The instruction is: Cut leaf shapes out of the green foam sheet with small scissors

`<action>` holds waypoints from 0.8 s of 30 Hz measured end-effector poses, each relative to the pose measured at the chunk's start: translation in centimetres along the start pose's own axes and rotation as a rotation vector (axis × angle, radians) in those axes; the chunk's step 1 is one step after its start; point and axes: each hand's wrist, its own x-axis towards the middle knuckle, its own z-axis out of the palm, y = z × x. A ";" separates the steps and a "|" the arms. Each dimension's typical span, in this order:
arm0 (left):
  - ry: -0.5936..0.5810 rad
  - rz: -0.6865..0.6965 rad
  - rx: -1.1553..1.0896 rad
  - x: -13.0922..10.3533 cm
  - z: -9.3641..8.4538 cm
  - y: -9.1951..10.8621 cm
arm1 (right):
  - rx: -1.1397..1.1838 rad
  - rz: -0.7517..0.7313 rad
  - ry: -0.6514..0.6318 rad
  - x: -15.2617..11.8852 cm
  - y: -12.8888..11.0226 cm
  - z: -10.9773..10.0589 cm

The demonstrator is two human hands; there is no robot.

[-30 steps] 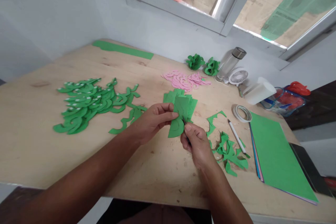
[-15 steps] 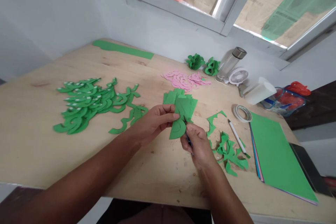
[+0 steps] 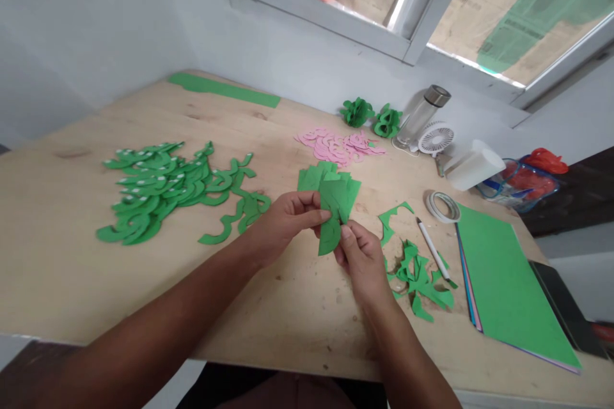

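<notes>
Could go crooked, left of the green paper piece (image 3: 330, 238), from a weak pinch by the left hand (image 3: 288, 225); might let it bend or twist. Could nip the left thumb too, from pinching so near the cutting spot. Just right of the green paper piece, could snip too deep and spoil the round shape, from squeezing too hard or turning too late with the right hand (image 3: 362, 261). Farther right, could lose a good bit in the green scraps (image 3: 422, 280), from letting it fall there.

Can see curvy green cutouts (image 3: 158, 190) heaped well left of the green paper piece. Pinching its left edge with the left hand, nearly closed, thumb on top and fingers curled under. Holding it up between both hands, above the wooden table (image 3: 268, 326), round end nearest the body. Can spot a stack of green slips (image 3: 309, 179) just past it. Curling the right hand tight at its right edge, most likely around scissors (image 3: 341, 222), mostly hidden from here. Can also see a white pen (image 3: 433, 248) well right of the green paper piece.
</notes>
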 end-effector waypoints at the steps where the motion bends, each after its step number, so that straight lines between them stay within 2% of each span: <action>1: 0.003 0.005 0.006 0.0 0.0 0.0 | 0.002 0.000 0.002 0.0 0.1 0.0; 7: 0.028 0.012 0.014 0.0 0.2 0.2 | 0.016 0.003 0.002 -0.1 0.4 -0.1; 24: -0.004 -0.019 -0.054 0.1 0.3 -0.3 | -0.021 0.007 0.005 -0.1 -0.2 0.1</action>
